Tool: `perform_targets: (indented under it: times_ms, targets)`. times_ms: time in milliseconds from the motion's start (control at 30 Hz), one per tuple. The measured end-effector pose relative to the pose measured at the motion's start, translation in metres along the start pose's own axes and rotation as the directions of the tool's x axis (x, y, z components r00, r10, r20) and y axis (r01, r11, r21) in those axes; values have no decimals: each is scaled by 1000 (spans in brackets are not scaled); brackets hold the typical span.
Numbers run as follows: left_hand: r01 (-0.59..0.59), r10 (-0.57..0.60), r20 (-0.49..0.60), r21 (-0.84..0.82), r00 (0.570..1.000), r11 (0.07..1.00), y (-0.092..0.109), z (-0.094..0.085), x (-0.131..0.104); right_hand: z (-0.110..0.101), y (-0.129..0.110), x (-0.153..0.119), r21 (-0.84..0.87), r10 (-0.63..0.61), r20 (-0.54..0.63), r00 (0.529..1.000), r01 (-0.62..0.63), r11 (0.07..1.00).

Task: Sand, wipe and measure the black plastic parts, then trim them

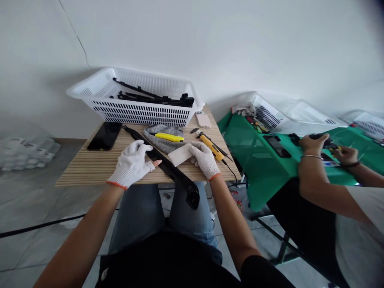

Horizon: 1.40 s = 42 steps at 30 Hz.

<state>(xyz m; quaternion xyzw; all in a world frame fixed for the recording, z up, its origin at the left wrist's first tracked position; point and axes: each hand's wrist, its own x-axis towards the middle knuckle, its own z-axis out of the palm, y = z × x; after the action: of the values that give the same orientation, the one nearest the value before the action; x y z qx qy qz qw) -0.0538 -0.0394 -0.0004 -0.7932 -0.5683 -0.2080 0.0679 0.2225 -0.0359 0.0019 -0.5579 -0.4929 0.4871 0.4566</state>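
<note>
A long black plastic part [172, 170] lies diagonally on the wooden table, its thick end jutting past the front edge. My left hand [132, 162], in a white glove with a bare thumb tip, rests at the part's left side with its fingers bent and apart, the thumb touching the part. Pinched in my gloved right hand [204, 157] is a flat off-white block [180, 155], held close to the part's right side. Behind the block, a yellow cutter [169, 137] lies on a grey cloth [154, 130].
A white basket [141, 113] with several black parts stands at the table's back. A black phone [105, 136] lies left, a yellow corded tool [211, 147] and a pink phone [203, 119] right. A co-worker's hands are at a green-covered table [255, 172].
</note>
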Motion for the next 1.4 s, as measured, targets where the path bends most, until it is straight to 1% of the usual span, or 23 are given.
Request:
perform_targets:
  times_ms: [133,333,433,567,667,700,800,867,900,1000,1067,1133,1233,1333,1400]
  targets:
    - [-20,20,7,-9,1000,1000,1,-3,0,1,0,-2,-27,3,65,998,-1,1000]
    - [20,-19,46,-19,999,1000,3,-5,2,1,-4,-5,-19,4,40,999,-3,1000]
    - [18,-17,38,-46,999,999,4,-5,2,-1,-5,-7,-8,13,26,1000,-13,1000]
    - [17,-16,26,-34,1000,999,4,-4,2,-1,-3,-11,-9,-3,81,997,4,1000]
    - [14,-14,21,-3,1000,1000,6,-4,1,2,0,-13,-36,-20,19,1000,21,999]
    - [14,-14,18,6,1000,1000,7,-4,1,3,0,-14,-40,-21,14,1000,21,999]
    - [13,-13,10,23,1000,1000,10,-6,0,1,0,-14,-20,-17,108,994,19,1000]
    - [13,-13,23,29,1000,999,11,-6,0,-4,-3,-13,16,-12,133,991,10,1000]
    - [13,-14,36,28,999,1000,11,-7,0,-6,-4,-13,41,-9,117,993,5,999]
    - [12,-12,54,13,998,1000,11,-8,1,-14,-5,-11,143,-25,24,999,22,989]
    - [-13,12,35,15,999,1000,12,-9,0,-17,-4,-10,161,-29,1,1000,28,987]
    - [-59,59,6,20,998,998,13,-11,0,-18,-2,-11,123,-17,17,1000,15,992]
    - [-138,137,-39,-13,990,990,15,-13,1,-18,-1,-14,40,33,83,996,-37,999]
    - [-241,237,-48,-78,970,967,13,-13,5,-20,-5,-19,-35,98,155,983,-94,995]
    - [-282,279,-40,-100,959,954,12,-12,7,-24,-9,-23,-22,57,182,982,-54,998]
